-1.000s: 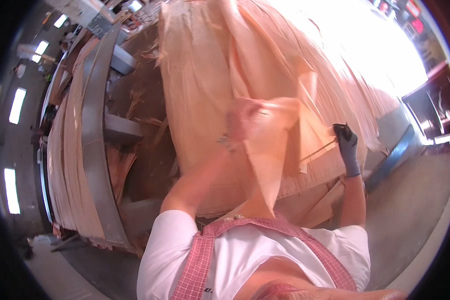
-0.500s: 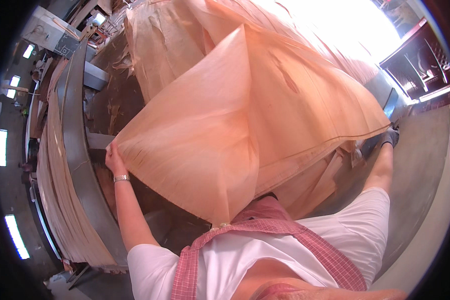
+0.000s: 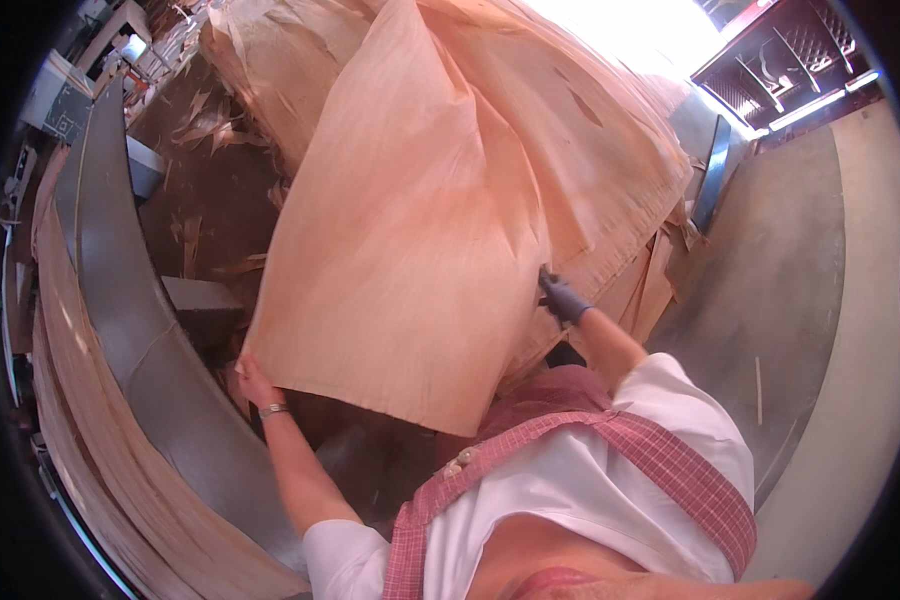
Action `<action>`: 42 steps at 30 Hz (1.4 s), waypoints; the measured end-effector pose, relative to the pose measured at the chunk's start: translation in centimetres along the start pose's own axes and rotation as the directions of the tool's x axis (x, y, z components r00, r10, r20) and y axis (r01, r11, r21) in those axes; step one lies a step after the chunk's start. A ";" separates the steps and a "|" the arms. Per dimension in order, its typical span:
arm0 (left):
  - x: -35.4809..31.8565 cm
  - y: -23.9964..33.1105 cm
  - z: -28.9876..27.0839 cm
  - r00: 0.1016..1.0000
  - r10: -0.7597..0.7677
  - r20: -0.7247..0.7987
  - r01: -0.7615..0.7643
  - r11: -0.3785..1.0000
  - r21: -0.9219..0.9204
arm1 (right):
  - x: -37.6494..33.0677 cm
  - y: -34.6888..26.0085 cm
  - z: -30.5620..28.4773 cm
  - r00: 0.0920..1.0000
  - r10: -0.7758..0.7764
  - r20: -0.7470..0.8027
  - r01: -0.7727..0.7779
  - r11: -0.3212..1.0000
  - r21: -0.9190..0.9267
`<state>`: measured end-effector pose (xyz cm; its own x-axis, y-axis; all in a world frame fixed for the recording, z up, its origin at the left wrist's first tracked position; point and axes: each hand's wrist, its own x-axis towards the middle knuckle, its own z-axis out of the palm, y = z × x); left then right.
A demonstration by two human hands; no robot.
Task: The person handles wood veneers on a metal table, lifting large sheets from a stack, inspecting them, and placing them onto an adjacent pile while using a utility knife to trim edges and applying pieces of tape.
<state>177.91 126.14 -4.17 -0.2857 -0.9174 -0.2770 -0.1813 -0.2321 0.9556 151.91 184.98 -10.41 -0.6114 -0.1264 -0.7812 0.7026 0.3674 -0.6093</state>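
A large thin sheet of pale orange wood veneer [image 3: 420,230] hangs stretched in front of me. My bare left hand [image 3: 253,383], with a bracelet on the wrist, grips the sheet's lower left corner. My right hand [image 3: 562,297], in a dark glove, holds the sheet's right edge at mid height. Behind the sheet lies a big pile of similar veneer sheets [image 3: 610,130], partly hidden by it.
A grey metal beam [image 3: 135,330] curves along my left, with stacked veneer edges [image 3: 80,440] beyond it. Veneer scraps litter the dark floor [image 3: 205,200] at the upper left. A grey concrete floor [image 3: 770,300] lies to my right, with a dark rack [image 3: 790,60] at the top right.
The sheet has been spread out flatter and moved left. My left hand dropped lower to its bottom corner; my gloved right hand came in from the far right to the sheet's edge.
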 end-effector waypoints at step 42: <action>44.9 34.4 6.7 0.675 0.619 0.403 -0.601 0.777 -0.187 | -5.7 -69.0 52.6 0.075 -0.896 0.438 0.926 -0.101 -0.364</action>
<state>152.53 79.16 15.63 -0.6838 -0.6324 0.3640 0.2066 0.3106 0.9278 126.03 111.91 28.92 -0.5160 -0.7420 0.4281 -0.7693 0.1815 -0.6126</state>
